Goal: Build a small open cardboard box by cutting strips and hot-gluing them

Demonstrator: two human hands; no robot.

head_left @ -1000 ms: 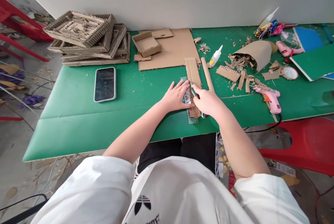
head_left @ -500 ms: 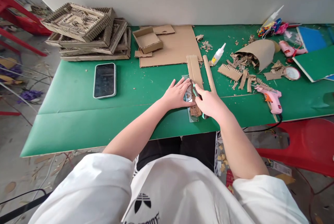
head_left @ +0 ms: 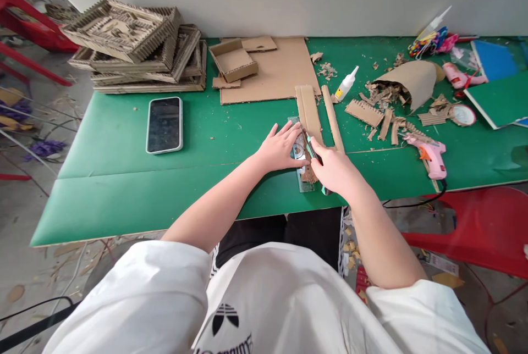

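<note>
My left hand [head_left: 281,149] lies with fingers spread on a clear ruler [head_left: 306,186], pressing it on a strip of cardboard [head_left: 308,109]. In my right hand [head_left: 333,167] is a green and black utility knife [head_left: 312,149], its tip at the cardboard beside the ruler's right edge. The fingers are wrapped round the knife's handle, hiding part of it. Just to the right lies a narrow cardboard strip [head_left: 332,117], and past its far end stands a tilted white glue bottle [head_left: 346,84].
On the left are a phone [head_left: 164,125] and stacked cardboard frames [head_left: 136,62]. A small cardboard box [head_left: 234,62] rests on a cardboard sheet [head_left: 284,68]. To the right lie cardboard scraps [head_left: 364,112], a pink glue gun [head_left: 432,158] and a green board [head_left: 501,100]; a red stool [head_left: 490,227] stands below.
My right hand and the knife have shifted slightly right and toward me along the ruler. My left hand stays in place on the ruler.
</note>
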